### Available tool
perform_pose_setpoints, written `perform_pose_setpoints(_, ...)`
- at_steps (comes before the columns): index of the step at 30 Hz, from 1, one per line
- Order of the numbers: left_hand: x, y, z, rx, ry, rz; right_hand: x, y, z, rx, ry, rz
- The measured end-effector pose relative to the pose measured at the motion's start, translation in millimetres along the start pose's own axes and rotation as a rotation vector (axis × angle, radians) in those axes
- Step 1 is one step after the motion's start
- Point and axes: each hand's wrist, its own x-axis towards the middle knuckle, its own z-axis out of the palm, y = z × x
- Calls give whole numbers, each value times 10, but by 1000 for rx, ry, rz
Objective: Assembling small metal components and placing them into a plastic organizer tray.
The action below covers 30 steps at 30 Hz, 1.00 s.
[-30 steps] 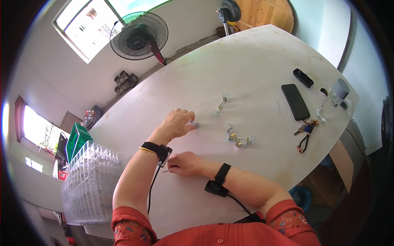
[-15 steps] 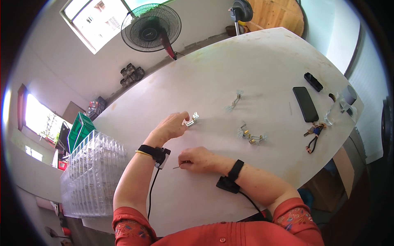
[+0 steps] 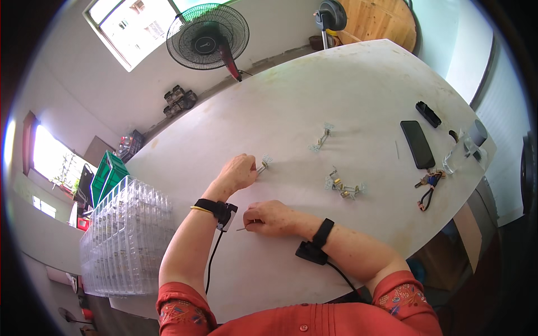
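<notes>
Fingers of the left hand [image 3: 240, 172], grip unclear, bend just left of a small silvery metal fitting [image 3: 265, 162] slanting away rightward; farther below it, the right hand [image 3: 271, 218] clutches a thin grey rod [image 3: 241, 229].

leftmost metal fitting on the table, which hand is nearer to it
Left: the left hand is at the leftmost metal fitting, fingers by its near end; the right hand, holding a thin rod, is farther off, nearer the person.
</notes>
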Motion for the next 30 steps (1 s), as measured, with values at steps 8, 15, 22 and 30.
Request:
perform_pose_setpoints(8, -345, -14, -71, -679, 110, -252, -22, -22, -44, 140, -17, 75)
perform_pose_setpoints(15, -880, -156, 65, -1418, 109, -256, -9, 21, -101, 397, -32, 179)
perform_pose_setpoints(22, -1125, -198, 313, -1551, 49, -187, 33, -11, -246, 760, 158, 375)
perform_pose_setpoints(30, -1230, -207, 477, -1695, 94, -215, 53, -49, -251, 741, 362, 410)
